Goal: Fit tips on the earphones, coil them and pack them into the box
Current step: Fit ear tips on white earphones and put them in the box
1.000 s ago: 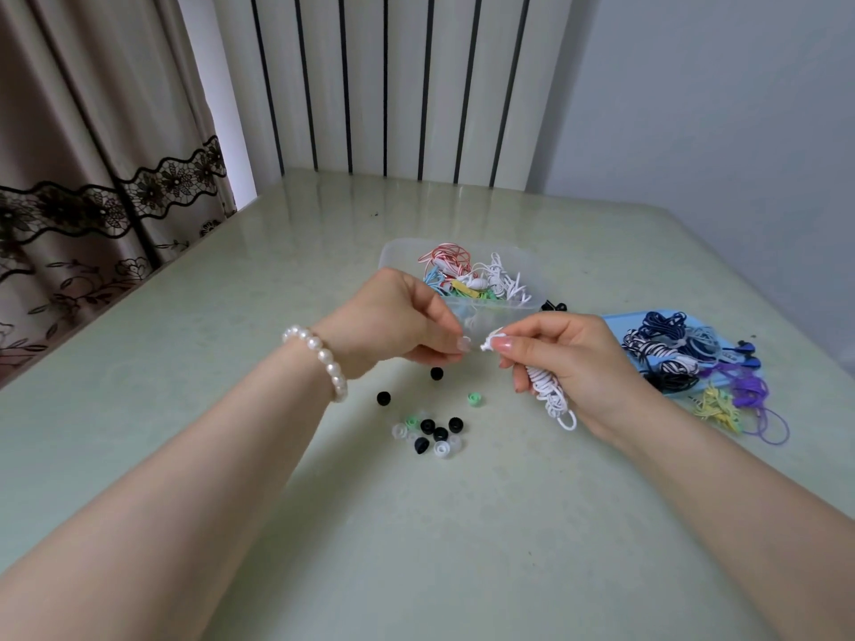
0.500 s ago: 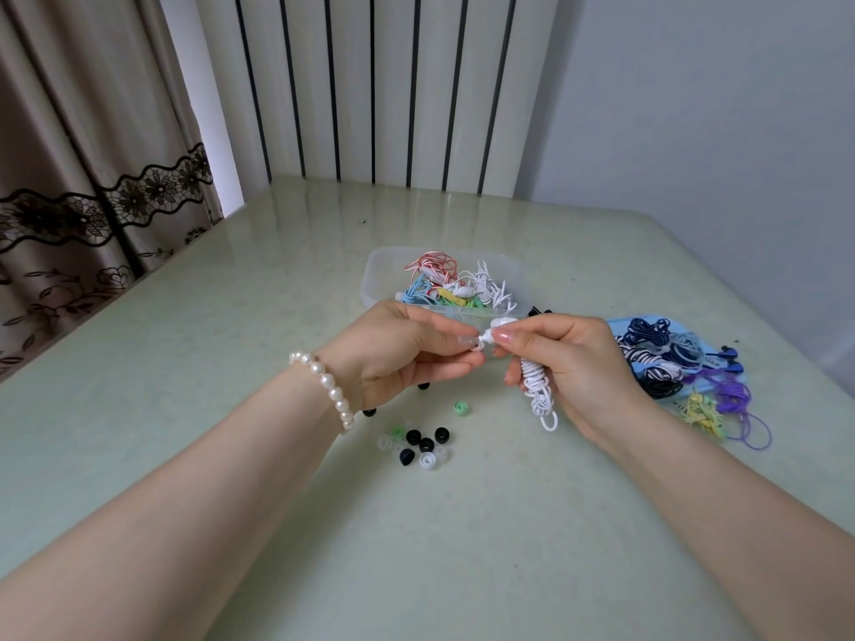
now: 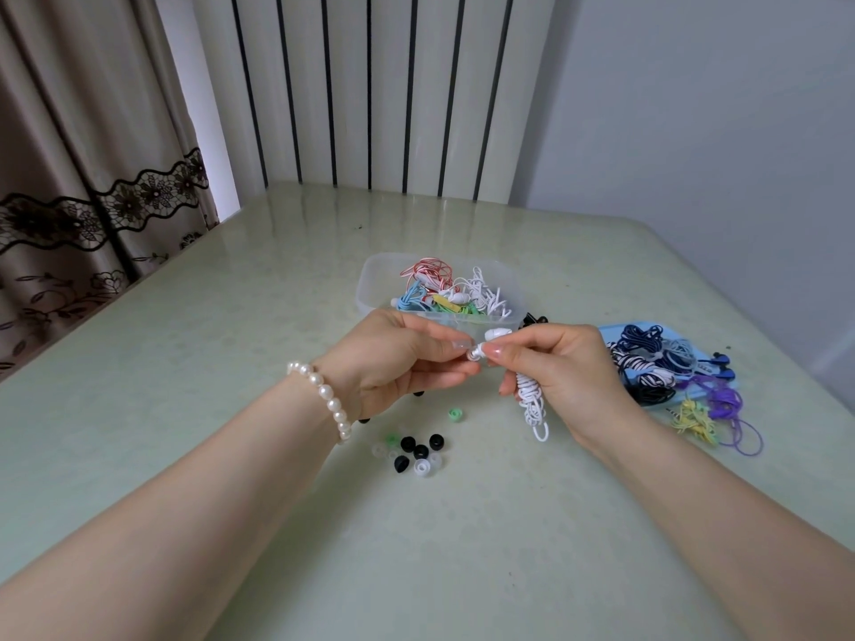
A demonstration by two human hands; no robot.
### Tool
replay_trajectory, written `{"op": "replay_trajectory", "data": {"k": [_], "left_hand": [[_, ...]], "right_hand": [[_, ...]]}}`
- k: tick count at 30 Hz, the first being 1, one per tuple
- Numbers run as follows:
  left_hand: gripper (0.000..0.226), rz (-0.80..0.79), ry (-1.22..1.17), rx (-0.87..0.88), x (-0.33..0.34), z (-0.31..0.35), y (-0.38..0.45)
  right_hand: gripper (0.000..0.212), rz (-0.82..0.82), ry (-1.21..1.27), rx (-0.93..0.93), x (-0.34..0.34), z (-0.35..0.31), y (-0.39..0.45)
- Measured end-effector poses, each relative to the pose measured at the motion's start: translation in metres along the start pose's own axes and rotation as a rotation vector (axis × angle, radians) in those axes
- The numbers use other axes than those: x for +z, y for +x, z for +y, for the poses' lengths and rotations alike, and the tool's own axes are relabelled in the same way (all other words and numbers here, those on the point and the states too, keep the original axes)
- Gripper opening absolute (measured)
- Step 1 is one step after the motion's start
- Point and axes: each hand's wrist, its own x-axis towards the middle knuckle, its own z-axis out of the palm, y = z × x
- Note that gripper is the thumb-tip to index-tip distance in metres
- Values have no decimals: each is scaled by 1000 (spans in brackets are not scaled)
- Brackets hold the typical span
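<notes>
L hand [image 3: 393, 358]: we're pinching something tiny at the earbud [image 3: 481, 351] w/ thumb and forefinger; likely a tip, too small to tell.
R hand [image 3: 564, 372]: we're pinching the earbud and gripping the white coil [image 3: 532, 400]; its upper part is hiding in our palm, loop hanging below.
Second bud [image 3: 497, 334]: poking up just above our R fingers.
Box [image 3: 370, 289]: clear, sitting behind our hands w/ mixed earphones inside; near wall is hiding behind our fingers.
Tips [image 3: 414, 453]: black, clear, green ones lying loose on the table [image 3: 185, 363]; some are hiding under our L hand.
Lid [image 3: 610, 328]: blue, mostly covered by a pile [image 3: 657, 367] of earphones, right of the box.
</notes>
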Motion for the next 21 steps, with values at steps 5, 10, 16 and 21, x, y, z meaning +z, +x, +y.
{"op": "replay_trajectory", "data": {"k": [5, 10, 16, 21], "left_hand": [[11, 18, -5, -4, 2, -1, 1], [18, 16, 7, -2, 2, -2, 0], [24, -5, 38, 11, 4, -4, -1], [17, -5, 58, 14, 5, -5, -1]], "right_hand": [[8, -11, 16, 13, 1, 0, 0], [4, -30, -1, 25, 0, -2, 0], [10, -36, -73, 8, -1, -3, 1], [10, -17, -157, -33, -1, -4, 0]]}}
